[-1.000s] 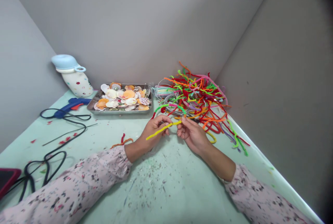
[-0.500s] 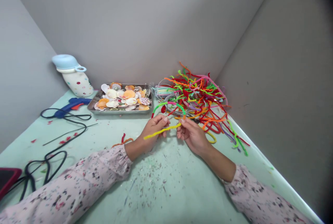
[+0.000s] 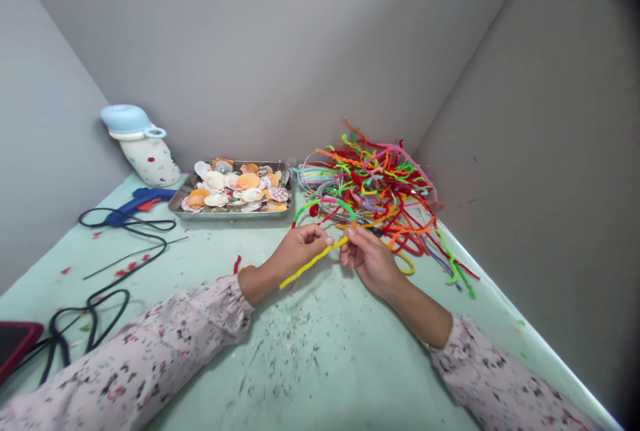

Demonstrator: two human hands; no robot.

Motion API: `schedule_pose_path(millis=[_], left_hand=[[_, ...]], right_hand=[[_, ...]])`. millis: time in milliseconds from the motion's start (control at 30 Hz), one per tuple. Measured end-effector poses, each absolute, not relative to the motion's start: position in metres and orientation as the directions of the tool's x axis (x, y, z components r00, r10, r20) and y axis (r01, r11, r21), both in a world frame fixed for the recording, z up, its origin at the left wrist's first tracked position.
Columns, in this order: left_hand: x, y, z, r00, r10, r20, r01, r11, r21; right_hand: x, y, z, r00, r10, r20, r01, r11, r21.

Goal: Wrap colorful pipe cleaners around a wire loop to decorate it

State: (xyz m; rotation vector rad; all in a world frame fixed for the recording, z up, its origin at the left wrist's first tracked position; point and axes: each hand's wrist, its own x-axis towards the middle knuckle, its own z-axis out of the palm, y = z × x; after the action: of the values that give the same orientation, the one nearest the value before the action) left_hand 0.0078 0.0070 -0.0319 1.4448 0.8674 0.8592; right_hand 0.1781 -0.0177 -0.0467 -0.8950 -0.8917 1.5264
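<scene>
Left of our right hand [image 3: 371, 259] | yellow stem [image 3: 306, 268] it pinches now slopes steeper | left hand [image 3: 294, 252]: can't tell if gripping

Relative to half a second earlier, the free end of the straight, fuzzy yellow pipe cleaner [image 3: 306, 267] has dropped toward the near edge of the pale-green counter [image 3: 325, 384]. The bare left hand [image 3: 294, 252] has its thumb tip advanced to the pipe cleaner.

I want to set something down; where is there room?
Widest: the speckled tabletop between left sleeve and right sleeve. Smaller: between shell tray, black cord and left sleeve. Crowded: the pipe-cleaner pile beyond the right hand.
</scene>
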Motion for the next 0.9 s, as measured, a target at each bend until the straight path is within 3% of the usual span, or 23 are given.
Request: schedule_pose_path(millis=[300, 900], left_hand=[[0.0074, 0.0037, -0.0265, 0.503, 0.864, -0.016, 0.114, -0.048, 0.992], [0.0109, -0.0006, -0.0317, 0.496, 0.864, 0.093, 0.213, -0.225, 0.951]], right_hand=[[0.1789, -0.0172, -0.0473, -0.107, 0.99, -0.089, -0.446, -0.128, -0.886], [0.1774, -0.0173, -0.0432, -0.09, 0.988, -0.129, -0.463, -0.156, -0.872]])
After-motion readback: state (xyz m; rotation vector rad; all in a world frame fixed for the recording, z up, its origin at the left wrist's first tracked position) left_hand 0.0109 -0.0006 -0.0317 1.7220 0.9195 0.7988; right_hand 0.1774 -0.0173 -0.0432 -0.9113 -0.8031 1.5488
